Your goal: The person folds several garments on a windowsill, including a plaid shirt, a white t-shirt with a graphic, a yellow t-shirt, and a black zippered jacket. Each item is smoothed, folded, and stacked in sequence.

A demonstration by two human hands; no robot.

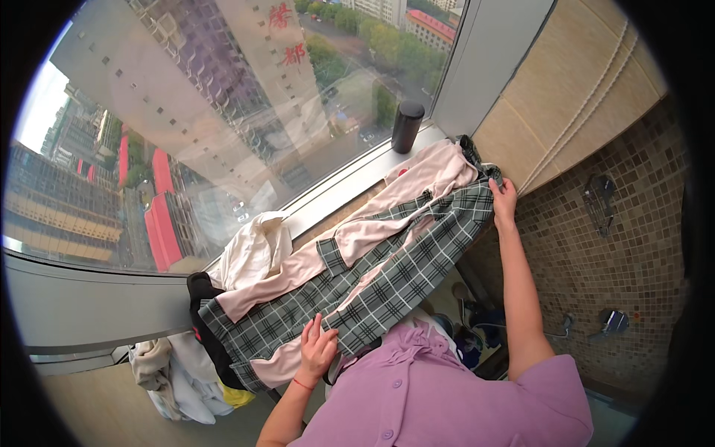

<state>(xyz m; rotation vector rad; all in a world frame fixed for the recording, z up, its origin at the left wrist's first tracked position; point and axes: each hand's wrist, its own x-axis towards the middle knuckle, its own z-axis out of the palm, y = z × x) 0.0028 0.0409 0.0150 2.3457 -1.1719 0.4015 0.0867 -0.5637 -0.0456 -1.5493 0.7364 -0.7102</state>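
Plaid trousers (402,268) in grey-green with white and black lines lie stretched diagonally before me, over a pale pink garment (357,243) with a plaid cuff or pocket piece. My right hand (504,198) grips the trousers' gathered upper end at the right, thumb on top of the cloth. Near the lower end, my left hand (318,346) rests on the clothes with fingers apart, touching the edge where plaid meets pink. Dark fabric shows beneath the left end. What supports the clothes is mostly hidden under them.
A dark cylinder (408,127) stands on the window sill (341,184). White cloth (257,251) is heaped by the glass. More clothes (184,374) hang at lower left. White cords (581,106) run down the tiled wall. Metal fixtures (614,321) project from the mosaic wall at right.
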